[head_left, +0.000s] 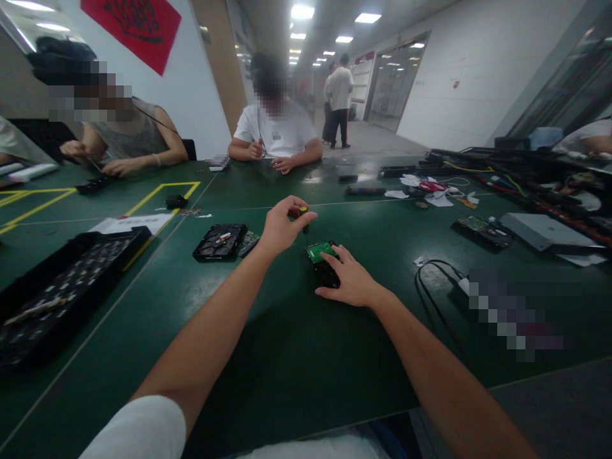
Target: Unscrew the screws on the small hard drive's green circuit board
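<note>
My left hand [287, 223] is closed around the handle of a small screwdriver [306, 220] with a yellow-capped end. Its shaft points down at the far left edge of a hard drive [326, 273], whose green circuit board [321, 252] faces up. Across the drive's right side lies my right hand [349, 277], fingers spread and resting on the board and the black casing. Whether the screwdriver's tip sits in a screw is too small to tell. Left of my left wrist are a black fan-like part [220, 242] and a loose circuit board [248, 243].
A long black tray [71, 287] of small parts stands at the left. On the right are another drive [482, 233], a silver box [549, 231], a black cable [423, 287] and a heap of wired parts [540, 185]. Two people sit across the green table [287, 357].
</note>
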Demonstrator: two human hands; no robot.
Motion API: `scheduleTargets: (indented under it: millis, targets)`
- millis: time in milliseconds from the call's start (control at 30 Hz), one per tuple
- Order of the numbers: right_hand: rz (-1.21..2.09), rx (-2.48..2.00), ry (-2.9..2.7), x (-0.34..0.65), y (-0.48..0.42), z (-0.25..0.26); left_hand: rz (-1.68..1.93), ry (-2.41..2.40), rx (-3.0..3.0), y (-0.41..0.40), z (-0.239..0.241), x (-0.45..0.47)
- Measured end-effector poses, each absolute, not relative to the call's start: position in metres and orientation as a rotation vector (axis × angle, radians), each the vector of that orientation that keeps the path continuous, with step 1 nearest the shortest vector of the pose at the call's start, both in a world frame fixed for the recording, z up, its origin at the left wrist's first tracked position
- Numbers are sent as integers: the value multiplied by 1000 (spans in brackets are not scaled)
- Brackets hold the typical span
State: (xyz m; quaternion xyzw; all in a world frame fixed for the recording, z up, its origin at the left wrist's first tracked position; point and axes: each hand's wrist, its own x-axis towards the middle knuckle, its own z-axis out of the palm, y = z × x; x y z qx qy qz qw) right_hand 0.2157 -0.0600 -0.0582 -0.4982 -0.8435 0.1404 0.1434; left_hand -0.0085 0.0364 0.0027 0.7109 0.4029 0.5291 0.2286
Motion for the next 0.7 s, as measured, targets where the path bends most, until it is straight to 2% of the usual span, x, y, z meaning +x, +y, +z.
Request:
scheduleTargets:
  millis: [200,400,700]
  targets:
    - [397,-1440,-2436,215,-60,-58,1495,1190,2050,37,2,-6]
    - [358,-1433,-2434,215,-59,-61,1689,1337,2182,32,-1,-1]
    - [361,-1432,-2435,216,-60,-60,1485,1102,2228,40,-9,-2]
